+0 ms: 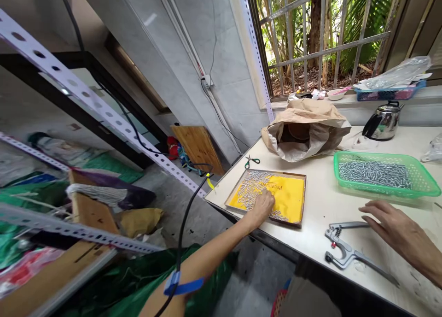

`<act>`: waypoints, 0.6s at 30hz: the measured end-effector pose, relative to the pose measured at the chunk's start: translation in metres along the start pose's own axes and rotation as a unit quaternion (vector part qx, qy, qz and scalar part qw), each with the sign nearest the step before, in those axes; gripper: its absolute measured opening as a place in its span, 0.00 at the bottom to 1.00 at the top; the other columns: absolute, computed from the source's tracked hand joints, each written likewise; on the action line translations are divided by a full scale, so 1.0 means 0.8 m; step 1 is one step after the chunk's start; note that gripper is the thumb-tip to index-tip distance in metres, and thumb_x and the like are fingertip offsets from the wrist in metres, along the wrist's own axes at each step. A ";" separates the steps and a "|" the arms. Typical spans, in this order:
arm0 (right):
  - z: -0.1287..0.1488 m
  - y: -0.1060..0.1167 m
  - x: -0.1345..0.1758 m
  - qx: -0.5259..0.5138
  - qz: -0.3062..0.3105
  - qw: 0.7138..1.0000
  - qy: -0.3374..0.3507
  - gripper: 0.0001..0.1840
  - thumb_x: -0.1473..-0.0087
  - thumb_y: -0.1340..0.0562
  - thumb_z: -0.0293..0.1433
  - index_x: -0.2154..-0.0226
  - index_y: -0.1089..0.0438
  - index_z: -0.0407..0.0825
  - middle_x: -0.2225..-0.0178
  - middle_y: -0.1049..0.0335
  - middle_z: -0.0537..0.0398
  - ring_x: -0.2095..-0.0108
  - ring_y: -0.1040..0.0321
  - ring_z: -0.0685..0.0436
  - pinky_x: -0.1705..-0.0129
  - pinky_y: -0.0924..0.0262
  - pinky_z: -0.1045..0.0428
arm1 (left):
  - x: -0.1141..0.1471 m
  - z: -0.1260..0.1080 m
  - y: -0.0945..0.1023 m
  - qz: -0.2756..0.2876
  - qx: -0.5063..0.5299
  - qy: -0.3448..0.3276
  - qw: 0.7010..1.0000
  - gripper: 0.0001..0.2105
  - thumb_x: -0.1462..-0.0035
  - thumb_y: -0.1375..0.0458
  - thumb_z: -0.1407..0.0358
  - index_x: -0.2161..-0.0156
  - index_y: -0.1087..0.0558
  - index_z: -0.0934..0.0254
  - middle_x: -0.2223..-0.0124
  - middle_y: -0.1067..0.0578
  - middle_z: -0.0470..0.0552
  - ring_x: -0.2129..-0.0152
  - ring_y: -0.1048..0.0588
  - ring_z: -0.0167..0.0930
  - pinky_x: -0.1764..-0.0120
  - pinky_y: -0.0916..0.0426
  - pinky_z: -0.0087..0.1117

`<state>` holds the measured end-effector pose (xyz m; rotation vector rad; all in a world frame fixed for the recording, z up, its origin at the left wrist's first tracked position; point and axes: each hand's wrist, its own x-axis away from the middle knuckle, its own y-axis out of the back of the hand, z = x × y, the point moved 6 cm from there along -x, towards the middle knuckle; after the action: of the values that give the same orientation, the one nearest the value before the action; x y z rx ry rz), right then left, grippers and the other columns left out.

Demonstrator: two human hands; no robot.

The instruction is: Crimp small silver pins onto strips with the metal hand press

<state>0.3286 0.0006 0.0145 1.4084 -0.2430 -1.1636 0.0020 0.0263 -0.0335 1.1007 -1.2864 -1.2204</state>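
Observation:
My left hand [263,205] reaches into a shallow tray [304,202] with a yellow, printed lining. Its fingers are curled together low over the lining, beside a spread of small silvery metal pins [249,190]. What the fingertips hold, if anything, is hidden. My right hand [397,225] is over the table at the right, fingers stretched out and slightly apart, holding nothing. Near its fingertips lie grey metal hand pliers [348,252] with a C-shaped jaw and a spring. Beyond that hand stands a green plastic basket [426,181] full of similar small metal pieces [375,174].
Green-handled scissors [252,161] lie behind the tray. An open brown paper bag [307,128] and a steel kettle [384,121] stand at the back of the white table [319,192]. A black cable [184,225] runs along my left arm, near a perforated metal upright [113,119].

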 end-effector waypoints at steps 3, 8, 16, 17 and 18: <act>-0.002 0.003 0.011 -0.013 0.016 1.000 -0.014 0.20 0.38 0.55 0.42 0.66 0.31 0.53 0.64 0.30 0.48 0.67 0.30 0.41 0.66 0.34 0.45 | -0.002 0.008 0.004 -0.008 0.007 0.008 1.000 0.13 0.47 0.52 0.81 0.67 0.25 0.71 0.63 0.25 0.62 0.60 0.28 0.38 0.59 0.31 0.36; -0.004 0.002 0.040 -0.048 0.058 0.996 -0.042 0.18 0.39 0.52 0.40 0.64 0.30 0.53 0.63 0.30 0.48 0.67 0.30 0.42 0.66 0.34 0.47 | 0.001 0.013 0.029 -0.037 0.046 0.016 0.998 0.10 0.44 0.49 0.75 0.65 0.25 0.67 0.63 0.23 0.55 0.62 0.26 0.33 0.58 0.32 0.31; 0.041 -0.028 0.090 -0.050 0.223 0.972 -0.063 0.09 0.42 0.47 0.32 0.66 0.31 0.50 0.68 0.33 0.49 0.67 0.34 0.42 0.66 0.38 0.49 | 0.056 -0.123 0.009 0.042 0.414 -0.041 0.908 0.05 0.48 0.41 0.68 0.68 0.22 0.64 0.69 0.21 0.48 0.71 0.24 0.30 0.66 0.32 0.27; 0.043 -0.029 0.091 -0.047 0.222 0.971 -0.074 0.10 0.42 0.48 0.30 0.67 0.32 0.50 0.68 0.33 0.50 0.68 0.34 0.43 0.67 0.39 0.50 | 0.062 -0.140 0.001 0.058 0.416 -0.056 0.906 0.05 0.48 0.41 0.69 0.68 0.22 0.65 0.69 0.21 0.48 0.71 0.24 0.30 0.66 0.32 0.27; 0.044 -0.029 0.092 -0.045 0.224 0.970 -0.083 0.10 0.42 0.50 0.29 0.68 0.34 0.50 0.68 0.34 0.50 0.69 0.34 0.44 0.68 0.40 0.51 | 0.065 -0.154 -0.006 0.066 0.408 -0.073 0.908 0.05 0.48 0.41 0.70 0.69 0.23 0.65 0.69 0.22 0.48 0.71 0.25 0.30 0.66 0.32 0.27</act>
<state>0.3257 -0.0702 -0.0325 1.1022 -0.5874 -0.9014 0.1208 -0.0359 -0.0363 1.4768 -2.0440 -0.6532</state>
